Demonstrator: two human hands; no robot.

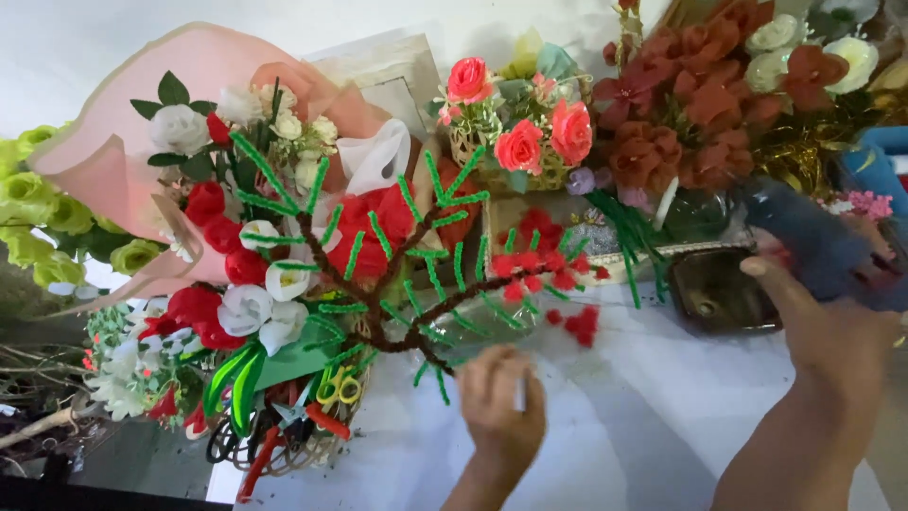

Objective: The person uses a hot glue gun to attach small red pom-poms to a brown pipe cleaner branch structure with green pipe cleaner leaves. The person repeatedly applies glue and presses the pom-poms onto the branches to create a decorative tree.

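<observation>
White tabletop [643, 426] is crowded along its far edge with artificial flowers: a pink-wrapped bouquet [123, 151], a small basket of pink roses [515, 132] and dark red blooms [690, 114]. Her left hand [501, 402] is curled shut, pinching the base of a brown branch [378, 303] bristling with green pipe-cleaner leaves (it leans left, over the bouquet). The right hand [837, 326] is wrapped round a dark blue glue gun [818, 241], thumb stretched along it. Red petals [577, 322] lie on the table between the two hands.
</observation>
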